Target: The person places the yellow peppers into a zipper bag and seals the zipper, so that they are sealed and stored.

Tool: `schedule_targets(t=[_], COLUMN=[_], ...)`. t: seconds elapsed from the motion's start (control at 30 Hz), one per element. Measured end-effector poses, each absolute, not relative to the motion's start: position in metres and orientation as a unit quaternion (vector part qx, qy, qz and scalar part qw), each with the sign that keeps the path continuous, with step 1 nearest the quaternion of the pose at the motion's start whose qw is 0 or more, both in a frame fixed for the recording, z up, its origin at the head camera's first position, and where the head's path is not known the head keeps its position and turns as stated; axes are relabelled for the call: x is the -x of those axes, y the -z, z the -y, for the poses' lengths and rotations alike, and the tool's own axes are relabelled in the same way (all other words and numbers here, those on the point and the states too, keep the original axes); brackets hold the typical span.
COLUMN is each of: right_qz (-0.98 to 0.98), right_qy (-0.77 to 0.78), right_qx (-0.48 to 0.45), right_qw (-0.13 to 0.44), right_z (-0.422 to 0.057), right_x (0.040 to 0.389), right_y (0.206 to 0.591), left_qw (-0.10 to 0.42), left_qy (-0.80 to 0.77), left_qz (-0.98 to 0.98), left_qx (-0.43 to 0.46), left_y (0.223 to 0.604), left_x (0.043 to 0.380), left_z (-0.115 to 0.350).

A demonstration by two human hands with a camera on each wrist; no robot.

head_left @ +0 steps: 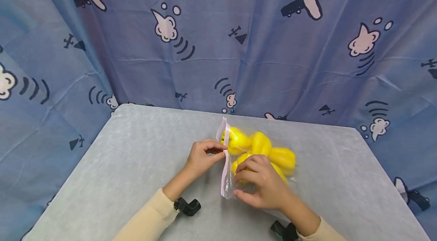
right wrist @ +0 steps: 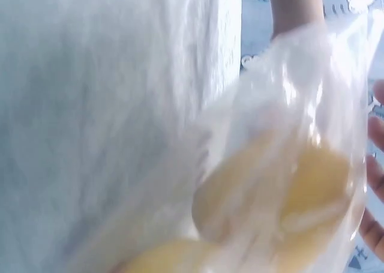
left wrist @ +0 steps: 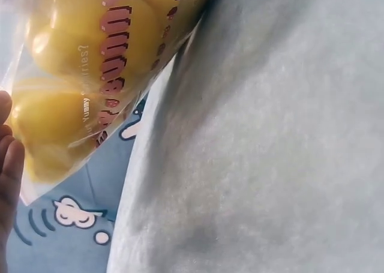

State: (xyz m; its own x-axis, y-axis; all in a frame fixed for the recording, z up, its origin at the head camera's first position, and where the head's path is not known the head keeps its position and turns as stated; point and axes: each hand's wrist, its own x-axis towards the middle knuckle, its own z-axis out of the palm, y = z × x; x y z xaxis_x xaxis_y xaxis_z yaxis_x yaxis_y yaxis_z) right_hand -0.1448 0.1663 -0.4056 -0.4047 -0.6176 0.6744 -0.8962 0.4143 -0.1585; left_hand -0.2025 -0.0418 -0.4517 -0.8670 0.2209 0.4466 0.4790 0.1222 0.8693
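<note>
On the counter (head_left: pixel 153 157): clear bag (right wrist: pixel 312 105) is lying a bit right of the middle in the head view, between and beside both hands.
Yellow fruit-shaped pieces (head_left: pixel 261 144): sitting inside the bag, bunched and touching; at least four are showing through the film.
Pale pink strip (head_left: pixel 224 184): running along the bag's edge, facing the person's left side; can't tell whether it is sealed all along.
Left hand (head_left: pixel 203 155): gripping the strip near its middle, thumb and finger pinching; in the left wrist view its fingertips are just showing at the bag's edge.
Right hand (head_left: pixel 261 182): hovering over or lightly touching the near part of the bag, can't tell which; fingers are curving loosely, spread from the thumb, partly hiding the yellow pieces.
Red lettering (left wrist: pixel 114 51): running across the film over the yellow pieces; smaller white print is reading "Yummy" beside it.
Wrists: each is wearing a black device (head_left: pixel 187 206); cream sleeves (head_left: pixel 150 210) are covering the forearms.
Blue curtain (head_left: pixel 205 51): hanging behind and beside the counter, showing planes and puffy clouds.
Right wrist view: bag film is blurring and glaring, yellow shapes are coming through soft.
</note>
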Motion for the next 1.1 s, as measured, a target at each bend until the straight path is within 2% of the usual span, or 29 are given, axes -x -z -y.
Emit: schedule_targets(t=[0.17, 0.33, 0.8, 0.97, 1.1], right_qz=[0.786, 0.791, 0.805, 0.777, 0.725], right_qy=[-0.259, -0.256, -0.263, -0.330, -0.407], right_qx=[-0.474, -0.465, -0.449, -0.452, -0.452], right_qw=[0.301, 0.306, 0.283, 0.288, 0.322], right_z=[-0.154, -0.147, -0.143, -0.143, -0.140], right_x=[0.135, 0.131, 0.132, 0.134, 0.136], right_y=[0.406, 0.407, 0.413, 0.415, 0.411], left_qw=[0.113, 0.119, 0.119, 0.150, 0.215], left_qy=[0.616, 0.615, 0.589, 0.543, 0.527], left_qz=[0.739, 0.735, 0.751, 0.768, 0.756], left_qx=[0.247, 0.260, 0.274, 0.304, 0.323], left_y=[0.449, 0.445, 0.450, 0.451, 0.441], left_x=[0.205, 0.205, 0.211, 0.215, 0.218], left_z=[0.040, 0.038, 0.046, 0.051, 0.050])
